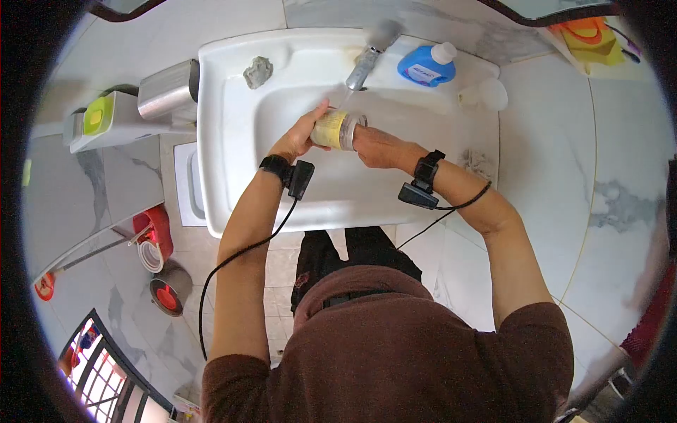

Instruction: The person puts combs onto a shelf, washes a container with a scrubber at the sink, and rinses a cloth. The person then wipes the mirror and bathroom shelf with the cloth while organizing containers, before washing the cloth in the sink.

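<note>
My left hand (303,134) is wrapped around a clear jar (345,131) with a yellow label, which lies tilted on its side over the sink. At the jar's mouth is my right hand (379,146); its fingers are hidden at or inside the opening, so what they hold, if anything, does not show. Just above the jar, the metal faucet (362,69) points down, and a thin stream seems to fall from it onto the jar. Both hands are over the basin of the white sink (233,176).
A blue bottle (426,65) with a white cap stands on the sink's back right ledge, beside a whitish cup (486,94). A grey lump (258,72) sits at the back left. Crumpled material (477,163) lies at the right rim. Cables run from both wrist bands.
</note>
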Tool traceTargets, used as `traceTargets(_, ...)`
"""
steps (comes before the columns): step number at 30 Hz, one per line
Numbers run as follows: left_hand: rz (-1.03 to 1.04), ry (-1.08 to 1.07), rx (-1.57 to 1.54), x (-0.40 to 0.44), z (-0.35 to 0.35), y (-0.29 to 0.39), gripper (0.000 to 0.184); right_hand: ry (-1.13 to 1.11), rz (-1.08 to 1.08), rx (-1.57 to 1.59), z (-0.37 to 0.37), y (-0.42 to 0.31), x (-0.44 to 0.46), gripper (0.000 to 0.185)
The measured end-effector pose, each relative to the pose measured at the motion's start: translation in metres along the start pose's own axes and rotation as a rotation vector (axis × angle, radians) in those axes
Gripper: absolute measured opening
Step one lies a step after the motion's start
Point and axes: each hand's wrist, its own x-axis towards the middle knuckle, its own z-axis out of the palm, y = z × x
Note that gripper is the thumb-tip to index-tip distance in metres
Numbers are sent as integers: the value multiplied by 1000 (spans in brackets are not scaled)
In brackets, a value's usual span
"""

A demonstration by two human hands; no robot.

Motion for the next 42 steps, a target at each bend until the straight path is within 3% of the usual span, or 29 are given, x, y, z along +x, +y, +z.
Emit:
traceTargets(3,-13,41,43,-1,4,2,56,-49,-17,-42,-5,-8,0,44)
traceTargets(6,41,44,33,4,5,-1,62,49,-63,179,-3,-4,-2,38)
traceTargets(9,108,6,5,7,5,0,56,21,59,710,-1,3,-4,42)
traceTargets(12,142,81,31,9,9,5,46,154,10,1347,5,3,4,37)
traceTargets(15,276,71,-7,20,3,-3,42,229,-64,1677,6,-3,8,37)
traceTargets(18,316,122,-58,24,5,-4,41,194,59,1111,19,16,11,43)
traceTargets(21,217,54,-58,22,-2,-1,40,61,-8,519,21,26,13,46)
traceTargets(24,6,61,53,16,-5,3,44,144,-168,-158,14,11,6,47)
traceTargets(27,-113,130,138,13,-1,6,50,215,-128,-401,2,-11,6,48)
traceTargets(29,-199,124,198,16,-2,13,53,-80,4,-357,-55,-72,10,50)
traceTargets(31,-219,118,249,15,-3,16,52,-79,-31,-403,-59,-72,10,51)
traceTargets(33,-172,108,292,16,-1,18,50,222,-229,-539,4,5,4,52)
traceTargets(36,25,113,262,19,-2,11,46,38,-126,-306,16,16,5,49)
traceTargets(39,181,161,176,20,-2,4,43,48,62,423,15,12,2,47)
traceTargets(42,635,176,359,29,-5,-3,48,230,177,1456,17,1,1,41)
